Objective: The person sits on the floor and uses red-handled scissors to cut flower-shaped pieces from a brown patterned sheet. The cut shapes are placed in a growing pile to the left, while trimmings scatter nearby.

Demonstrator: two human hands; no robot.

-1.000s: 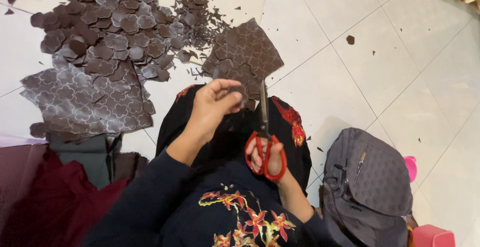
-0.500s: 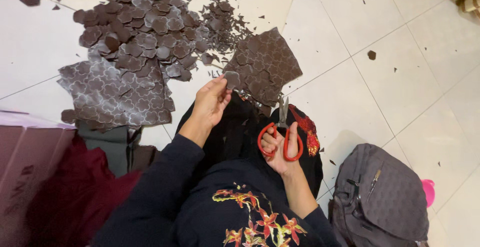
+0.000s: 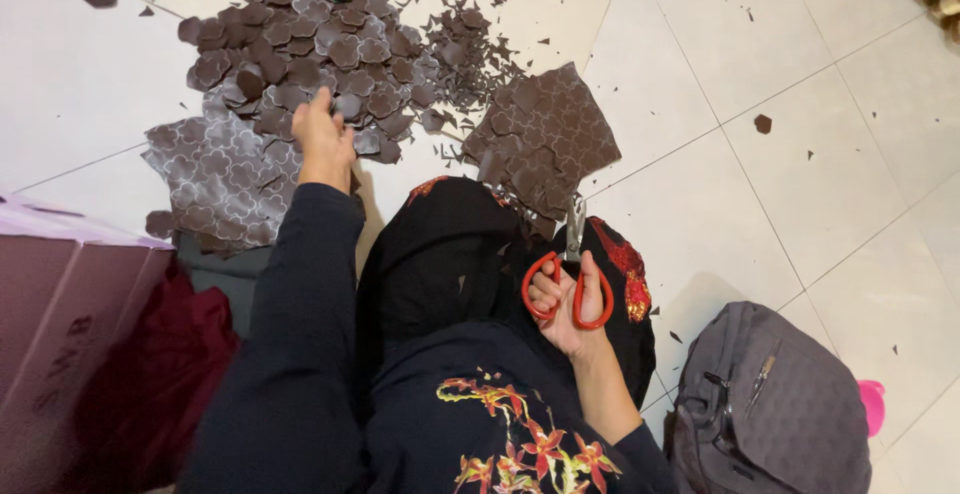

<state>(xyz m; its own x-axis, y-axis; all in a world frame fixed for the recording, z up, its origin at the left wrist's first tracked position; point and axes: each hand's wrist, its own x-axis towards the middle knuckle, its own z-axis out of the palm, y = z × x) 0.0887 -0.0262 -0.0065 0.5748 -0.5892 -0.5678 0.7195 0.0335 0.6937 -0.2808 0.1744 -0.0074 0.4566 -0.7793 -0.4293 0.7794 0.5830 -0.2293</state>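
Moved: left hand (image 3: pixel 322 134) now reaching onto cut-out pile (image 3: pixel 310 49), grip seemingly loose, hard telling.
Right hand (image 3: pixel 572 299): grasping red scissors (image 3: pixel 566 274), blades touching patterned sheet (image 3: pixel 545 139).

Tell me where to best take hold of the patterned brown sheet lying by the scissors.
Probably the far right corner of the patterned brown sheet, coming from the right: that edge lies flat and bare on the tile, while the near edge is ragged, by the scissors.

The left hand (image 3: pixel 322 134) has left the sheet (image 3: pixel 545 139) and reached out to the cut pieces (image 3: pixel 300 54); the scissors (image 3: pixel 568 279) have dropped lower.
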